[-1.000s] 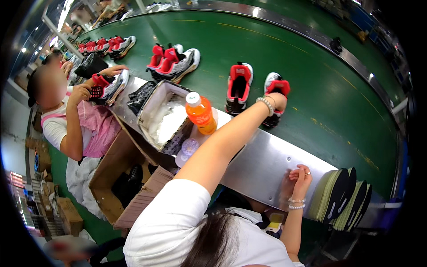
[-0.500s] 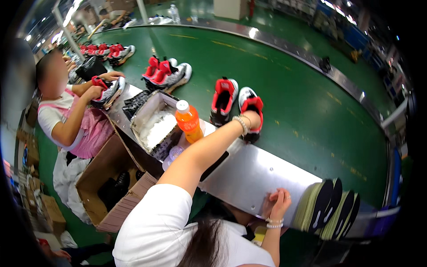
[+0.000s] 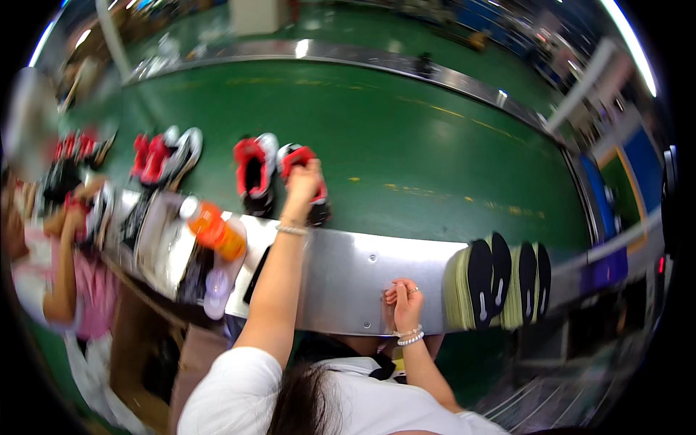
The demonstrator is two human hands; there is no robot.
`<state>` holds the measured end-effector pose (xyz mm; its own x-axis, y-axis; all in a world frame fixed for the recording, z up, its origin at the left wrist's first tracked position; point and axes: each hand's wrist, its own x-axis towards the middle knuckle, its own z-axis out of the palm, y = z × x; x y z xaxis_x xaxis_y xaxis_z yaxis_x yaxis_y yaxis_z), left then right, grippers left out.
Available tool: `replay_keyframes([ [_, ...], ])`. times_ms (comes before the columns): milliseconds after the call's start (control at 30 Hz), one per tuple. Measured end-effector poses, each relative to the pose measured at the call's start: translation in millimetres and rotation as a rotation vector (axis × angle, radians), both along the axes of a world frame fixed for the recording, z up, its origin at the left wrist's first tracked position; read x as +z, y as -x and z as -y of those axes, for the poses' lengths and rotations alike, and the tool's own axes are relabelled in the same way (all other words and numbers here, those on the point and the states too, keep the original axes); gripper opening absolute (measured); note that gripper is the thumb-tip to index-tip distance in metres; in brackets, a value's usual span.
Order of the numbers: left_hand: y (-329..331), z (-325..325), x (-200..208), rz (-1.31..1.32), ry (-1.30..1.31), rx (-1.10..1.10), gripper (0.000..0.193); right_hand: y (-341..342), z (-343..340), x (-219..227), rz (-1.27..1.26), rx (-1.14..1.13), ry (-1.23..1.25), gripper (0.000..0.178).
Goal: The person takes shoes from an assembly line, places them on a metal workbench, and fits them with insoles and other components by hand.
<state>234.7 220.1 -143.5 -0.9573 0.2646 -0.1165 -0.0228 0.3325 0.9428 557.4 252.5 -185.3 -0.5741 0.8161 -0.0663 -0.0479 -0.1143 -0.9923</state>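
My left hand [image 3: 304,183] is at the red-lined opening of a sneaker [image 3: 320,210], the right one of a pair. Its fingers look curled on the collar, though blur softens them. The other sneaker [image 3: 254,174] of the pair, black, white and red, stands upright just left of it. Over the metal ledge [image 3: 348,272] my right hand [image 3: 406,301] hovers or rests with fingers curled in and nothing visible in them. Right of that hand stand stacks of insoles [image 3: 480,283], black-faced with pale green edges.
On the ledge left of my left arm are an orange drink bottle [image 3: 215,230], a clear purplish cup [image 3: 216,290] and an open box [image 3: 156,235]. More red-lined sneakers [image 3: 165,158] stand on the green surface [image 3: 406,159]. A co-worker in a pink apron [image 3: 85,290] handles a shoe at far left.
The view has swung right, so everything sits further left in it. My left hand has come up from inside the sneaker to its collar. My right hand remains over the ledge.
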Motion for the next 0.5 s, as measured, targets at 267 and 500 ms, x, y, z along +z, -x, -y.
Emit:
replay_keyframes([
  [267, 46.1, 47.4, 18.9, 0.1, -0.21, -0.04, 0.059, 5.9, 5.0, 0.2, 0.106, 0.019, -0.15, 0.015],
  [500, 58.7, 27.5, -3.1, 0.026, -0.354, 0.103, 0.027, -2.8, 3.0, 3.8, 0.104, 0.005, -0.182, 0.017],
])
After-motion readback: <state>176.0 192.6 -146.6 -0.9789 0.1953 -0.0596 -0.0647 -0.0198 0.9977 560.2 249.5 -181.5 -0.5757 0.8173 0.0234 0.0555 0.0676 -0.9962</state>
